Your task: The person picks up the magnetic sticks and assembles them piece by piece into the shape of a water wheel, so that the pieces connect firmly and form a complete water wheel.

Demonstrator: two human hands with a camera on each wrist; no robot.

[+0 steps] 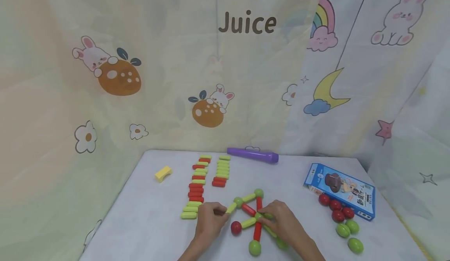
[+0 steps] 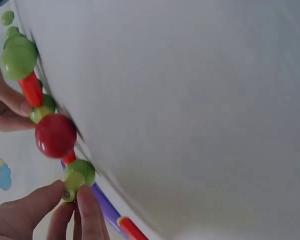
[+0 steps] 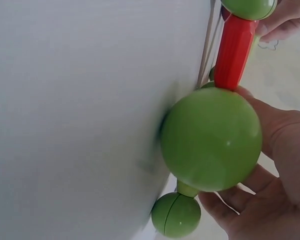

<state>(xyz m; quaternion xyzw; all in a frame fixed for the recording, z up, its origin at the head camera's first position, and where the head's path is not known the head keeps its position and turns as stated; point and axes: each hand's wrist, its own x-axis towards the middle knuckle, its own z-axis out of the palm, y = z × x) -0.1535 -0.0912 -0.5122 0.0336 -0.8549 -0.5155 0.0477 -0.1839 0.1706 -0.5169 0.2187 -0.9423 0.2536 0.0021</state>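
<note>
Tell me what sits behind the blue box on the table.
Behind the blue box only bare white table shows up to the curtain. The strip right against its far side is hidden by the box. Red balls lie in front.

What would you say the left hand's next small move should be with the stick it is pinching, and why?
Probably ease the yellow-green stick fully against the green ball at the frame's left corner. The left hand pinches that stick's outer end, while the right hand grips the middle of the stick-and-ball frame lying on the table, so the frame looks steadied for it.
</note>
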